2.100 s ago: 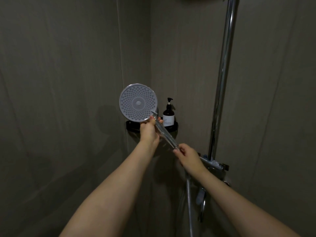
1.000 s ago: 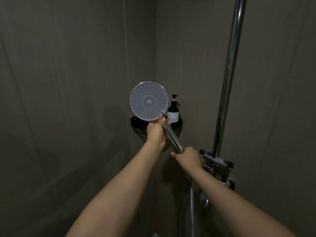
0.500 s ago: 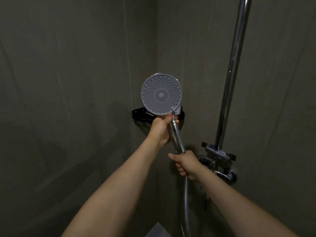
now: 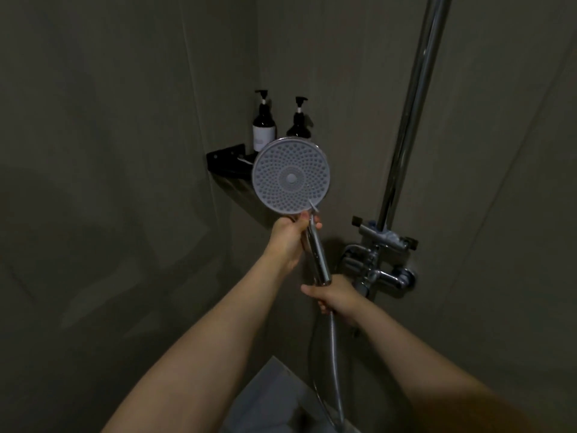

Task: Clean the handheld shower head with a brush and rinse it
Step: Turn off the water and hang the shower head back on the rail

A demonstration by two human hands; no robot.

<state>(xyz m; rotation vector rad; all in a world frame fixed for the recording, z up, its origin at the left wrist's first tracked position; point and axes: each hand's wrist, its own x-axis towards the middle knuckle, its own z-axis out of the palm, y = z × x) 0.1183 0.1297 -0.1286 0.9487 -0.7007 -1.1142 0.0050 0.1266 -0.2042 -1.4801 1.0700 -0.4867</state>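
The handheld shower head (image 4: 291,176) is held upright in front of the corner, its round grey nozzle face turned toward me. My left hand (image 4: 290,237) grips the chrome handle (image 4: 318,257) just under the disc. My right hand (image 4: 335,296) is closed around the handle's lower end, where the metal hose (image 4: 334,364) hangs down. A small pale object sticks out above my left fingers against the disc's lower rim; I cannot tell what it is. No brush is clearly visible.
Two dark pump bottles (image 4: 263,126) (image 4: 300,121) stand on a black corner shelf (image 4: 226,157) behind the head. A chrome riser pipe (image 4: 409,110) runs up at right, with the holder bracket (image 4: 384,237) and mixer valve (image 4: 377,271) below. Grey walls enclose the corner.
The view has tilted down, so the shelf and both bottles now show above the head. Both hands keep their grip and the handle has swung more upright.
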